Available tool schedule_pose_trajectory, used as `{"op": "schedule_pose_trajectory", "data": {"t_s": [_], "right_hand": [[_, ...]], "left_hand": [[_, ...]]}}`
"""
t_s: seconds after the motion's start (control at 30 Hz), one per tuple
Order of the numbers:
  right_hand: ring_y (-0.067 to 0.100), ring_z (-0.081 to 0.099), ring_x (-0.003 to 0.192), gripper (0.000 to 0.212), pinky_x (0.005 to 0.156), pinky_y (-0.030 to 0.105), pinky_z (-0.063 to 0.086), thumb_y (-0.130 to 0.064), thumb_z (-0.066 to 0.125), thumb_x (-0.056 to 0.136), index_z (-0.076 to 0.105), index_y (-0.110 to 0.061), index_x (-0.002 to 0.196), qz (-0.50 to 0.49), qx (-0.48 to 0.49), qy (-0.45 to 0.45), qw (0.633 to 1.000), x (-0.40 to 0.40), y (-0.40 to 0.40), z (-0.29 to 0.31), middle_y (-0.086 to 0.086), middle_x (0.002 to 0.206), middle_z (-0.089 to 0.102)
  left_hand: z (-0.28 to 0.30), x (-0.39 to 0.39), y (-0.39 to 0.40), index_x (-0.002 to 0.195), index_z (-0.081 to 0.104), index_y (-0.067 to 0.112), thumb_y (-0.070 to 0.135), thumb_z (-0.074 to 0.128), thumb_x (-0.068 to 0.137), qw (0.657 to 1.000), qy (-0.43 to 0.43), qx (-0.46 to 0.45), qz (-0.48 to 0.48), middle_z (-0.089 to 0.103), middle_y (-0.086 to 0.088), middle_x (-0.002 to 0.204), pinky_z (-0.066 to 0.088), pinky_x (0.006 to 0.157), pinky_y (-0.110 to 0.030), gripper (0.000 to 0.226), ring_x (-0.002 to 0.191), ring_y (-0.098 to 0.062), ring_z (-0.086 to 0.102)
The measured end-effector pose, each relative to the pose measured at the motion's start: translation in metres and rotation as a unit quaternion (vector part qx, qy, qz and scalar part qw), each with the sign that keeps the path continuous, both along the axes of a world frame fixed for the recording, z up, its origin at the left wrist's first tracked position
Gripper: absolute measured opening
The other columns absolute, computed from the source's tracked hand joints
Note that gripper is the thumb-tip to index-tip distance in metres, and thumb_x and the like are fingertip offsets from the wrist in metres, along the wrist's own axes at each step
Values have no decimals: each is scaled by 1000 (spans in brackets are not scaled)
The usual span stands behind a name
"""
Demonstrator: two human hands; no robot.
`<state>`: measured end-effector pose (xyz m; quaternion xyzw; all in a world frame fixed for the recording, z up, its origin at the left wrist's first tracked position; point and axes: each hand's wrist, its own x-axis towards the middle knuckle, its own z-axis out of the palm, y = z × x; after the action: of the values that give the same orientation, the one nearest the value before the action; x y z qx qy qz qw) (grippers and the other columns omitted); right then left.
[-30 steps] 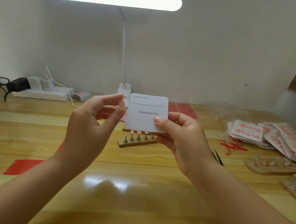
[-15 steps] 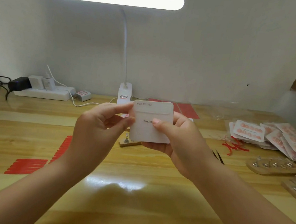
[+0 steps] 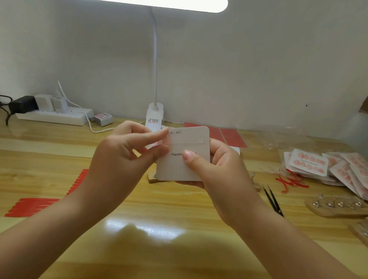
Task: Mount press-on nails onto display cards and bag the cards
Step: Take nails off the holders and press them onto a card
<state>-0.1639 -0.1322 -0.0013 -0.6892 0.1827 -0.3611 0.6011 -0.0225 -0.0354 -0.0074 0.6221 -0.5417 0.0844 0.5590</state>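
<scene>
At nine o'clock on the worktop lie red strips; just left of centre the left hand pinches, index fingertip to thumb, at the left edge of the white display card, though what its grip takes there is too small to tell. The card stands upright above the worktop, clasped by the right hand, thumb across its face; at three o'clock lie black tweezers, bagged nail cards and wooden nail stands.

The wooden table is glossy and lamp-reflecting, the white display card matt paper, the tweezers black metal.
</scene>
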Motion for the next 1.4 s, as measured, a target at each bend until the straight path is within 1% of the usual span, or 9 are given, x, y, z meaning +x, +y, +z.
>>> {"op": "schedule_pose_trajectory", "data": {"t_s": [0.23,0.47,0.7,0.9,1.0,1.13,1.2,1.27,1.4], "right_hand": [[25,70,92,18,85,49,56,-7,61,92,67,-24,95,3,-11,-5,1000,-1,-2,-1,8,98,73],[20,70,92,21,82,37,58,-5,60,92,66,-25,98,23,12,-26,999,-2,-2,-1,5,98,73],[22,70,95,19,88,43,56,-5,58,93,64,-22,99,16,52,-42,998,-3,-2,2,5,97,74],[24,69,97,21,90,48,55,-5,58,93,64,-23,101,19,53,-34,998,-2,-1,2,6,100,72],[26,69,96,21,89,49,55,-4,58,92,64,-19,106,31,58,-35,997,-1,-1,2,10,102,72],[19,69,84,23,69,36,59,-4,59,90,63,-12,111,57,99,-56,992,-1,-1,1,10,98,69],[16,69,81,22,67,32,58,-6,60,90,63,-12,111,55,99,-59,992,-1,-1,1,8,97,70],[18,70,84,20,70,34,59,-6,60,91,64,-14,109,52,90,-56,993,-1,-1,0,8,97,71],[19,70,89,17,78,36,59,-7,59,92,65,-21,100,51,68,-39,996,-1,1,-1,3,94,73]], "left_hand": [[1,-2,1,107,68,35,24,68,83,1000,13,9,-15,64,11,99,40,66,-7,27,85,-4,56],[1,-5,0,114,69,25,26,63,86,999,-32,24,5,63,5,101,39,66,-6,29,88,-3,56],[6,-14,4,116,60,38,41,64,77,984,161,-17,-77,66,7,108,56,69,-19,39,85,-13,67],[6,-15,5,107,63,36,37,76,77,995,97,-24,-30,69,16,94,56,65,-19,34,78,-8,67],[5,-15,4,102,65,38,30,73,76,997,65,-32,-13,70,19,91,53,64,-17,29,74,-6,66],[5,-15,5,104,67,32,27,70,77,998,35,-36,-21,71,12,94,54,66,-16,28,75,-5,66],[5,-15,5,102,70,30,31,70,77,995,77,-40,-44,74,8,90,57,68,-22,25,76,-9,68],[5,-17,4,96,72,29,31,71,76,980,177,-51,-79,75,3,87,59,68,-29,20,79,-15,71],[7,-14,1,94,55,19,24,77,64,923,357,-41,-139,74,-8,80,56,60,-27,37,77,-25,73]]}}
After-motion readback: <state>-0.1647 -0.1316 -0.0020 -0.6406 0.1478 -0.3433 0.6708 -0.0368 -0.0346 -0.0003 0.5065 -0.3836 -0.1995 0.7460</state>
